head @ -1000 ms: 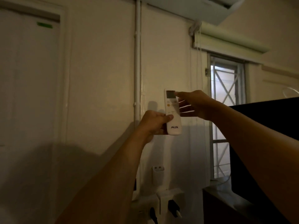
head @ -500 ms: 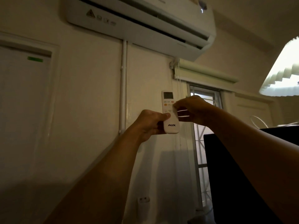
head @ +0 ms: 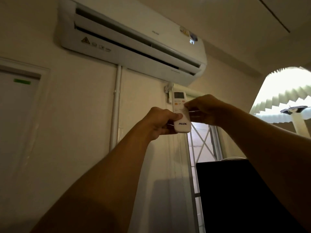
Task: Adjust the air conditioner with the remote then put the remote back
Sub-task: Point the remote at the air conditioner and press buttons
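Remote (head: pixel 181 113) up in front of us, below the unit's (head: pixel 134 46) right end, and our view has swung upward: a second ago only the unit's underside showed, now its whole front does, with a lit "27" near its right end. Left hand (head: pixel 159 122) is wrapped closed round the remote's lower half, thumb across the face. Right hand (head: pixel 204 109) has slid down from the screen onto the buttons, fingertips bunched there. We'd judge the adjusting is under way; putting it back comes later.

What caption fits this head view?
Left hand holds white AUX remote toward wall air conditioner; right hand presses its buttons.
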